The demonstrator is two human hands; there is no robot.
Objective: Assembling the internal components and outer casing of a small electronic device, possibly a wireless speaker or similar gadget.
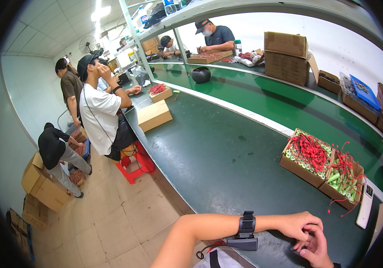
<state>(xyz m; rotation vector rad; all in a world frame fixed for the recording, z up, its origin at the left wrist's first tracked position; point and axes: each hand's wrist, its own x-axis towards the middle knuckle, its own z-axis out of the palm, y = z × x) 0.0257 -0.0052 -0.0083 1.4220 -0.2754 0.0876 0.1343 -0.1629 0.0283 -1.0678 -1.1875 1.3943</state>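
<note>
The left hand (299, 226) and right hand (317, 250) touch, fingers loosely curled; whether anything sits between them cannot be told. Two cartons (301, 172) of green cylinders with red leads (309, 154) lie beyond, up and to the right, their row slanting down rightward, the left hand nearer.

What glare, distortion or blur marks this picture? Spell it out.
Head view: the ceiling light washes out white; the dark green workbench has pale sheen; the overhead shelf bows with fisheye distortion; black vignetting swallows the corners; the left hand looks fairly sharp.
</note>
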